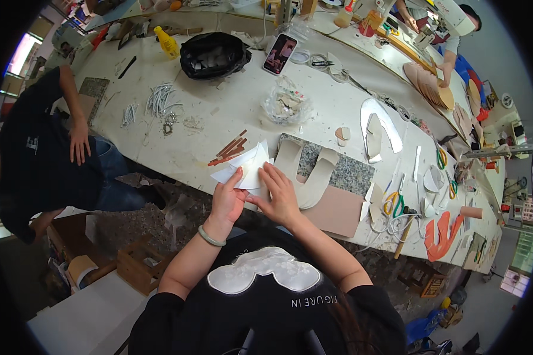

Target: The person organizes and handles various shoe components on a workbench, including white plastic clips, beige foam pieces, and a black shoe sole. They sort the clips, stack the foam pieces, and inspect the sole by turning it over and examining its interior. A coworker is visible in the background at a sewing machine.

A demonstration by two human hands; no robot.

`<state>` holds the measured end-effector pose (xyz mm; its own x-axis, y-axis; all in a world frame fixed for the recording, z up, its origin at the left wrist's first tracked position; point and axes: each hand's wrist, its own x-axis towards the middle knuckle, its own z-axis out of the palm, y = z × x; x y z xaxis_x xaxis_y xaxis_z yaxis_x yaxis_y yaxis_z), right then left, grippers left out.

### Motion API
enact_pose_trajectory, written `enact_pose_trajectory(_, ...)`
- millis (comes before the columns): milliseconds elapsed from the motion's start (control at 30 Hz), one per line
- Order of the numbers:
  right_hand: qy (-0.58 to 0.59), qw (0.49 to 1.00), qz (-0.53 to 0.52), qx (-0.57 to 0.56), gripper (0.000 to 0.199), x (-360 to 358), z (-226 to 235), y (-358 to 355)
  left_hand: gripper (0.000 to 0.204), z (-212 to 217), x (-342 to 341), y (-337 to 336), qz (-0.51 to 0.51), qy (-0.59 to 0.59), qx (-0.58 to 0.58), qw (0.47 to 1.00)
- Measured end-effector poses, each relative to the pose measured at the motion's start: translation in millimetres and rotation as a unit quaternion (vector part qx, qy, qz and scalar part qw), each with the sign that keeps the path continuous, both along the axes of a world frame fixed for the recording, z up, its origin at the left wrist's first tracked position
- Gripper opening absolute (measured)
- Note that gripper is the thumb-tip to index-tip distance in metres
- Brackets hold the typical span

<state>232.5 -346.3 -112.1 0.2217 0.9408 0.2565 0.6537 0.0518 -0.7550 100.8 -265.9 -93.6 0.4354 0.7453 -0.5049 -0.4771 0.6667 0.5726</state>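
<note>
My left hand [226,196], with a pale bangle at its wrist, holds several overlapping white sheet pieces [250,168], its thumb on top. My right hand [277,194] grips the right side of the same pieces, fingers over their face and thumb toward the left hand. What lies beneath the pieces is hidden. Just beyond them, thin reddish-brown strips [230,148] lie in a loose bunch. Right of my hands, a U-shaped off-white cut piece [289,160] rests partly on a speckled stone slab [352,174].
A pinkish-brown board [335,213] lies by the slab. Green-handled scissors [398,204] and orange cut pieces [439,236] are at right. Farther back are a black bag [213,56], phone [280,53] and yellow bottle [167,42]. One person stands left; another works at far right.
</note>
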Motion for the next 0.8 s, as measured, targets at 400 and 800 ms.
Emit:
enact_pose_trajectory(400, 0.086, 0.994, 0.066, 0.028, 0.057, -11.2, -1.6, 57.1, 0.033, 4.6, -16.7, 24.1, 0.061, 0.052, 0.037, 0.996)
enact_pose_trajectory(800, 0.698, 0.697, -0.163, -0.019, 0.026, -0.6, -30.6, 58.6, 0.034, -12.9, -54.4, 42.1, 0.084, 0.049, 0.058, 0.994)
